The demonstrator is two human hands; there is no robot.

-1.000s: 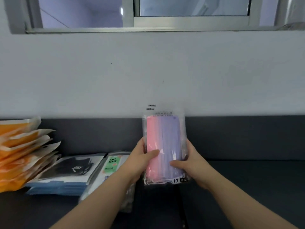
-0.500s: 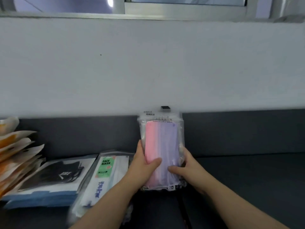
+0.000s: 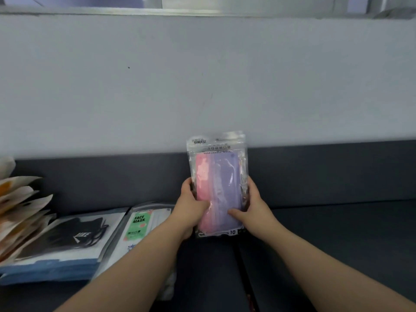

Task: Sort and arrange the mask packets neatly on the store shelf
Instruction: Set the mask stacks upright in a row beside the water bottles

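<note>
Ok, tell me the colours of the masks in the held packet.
Pink and lilac, through the clear packet; head view.

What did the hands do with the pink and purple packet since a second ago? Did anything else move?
Not much. The left hand and right hand kept hold of the packet, upright. It seems to have edged slightly toward the back wall, though the camera shifted too. Nothing was let go. The black mask pack, Face Mask pack and orange packets stayed put.
</note>
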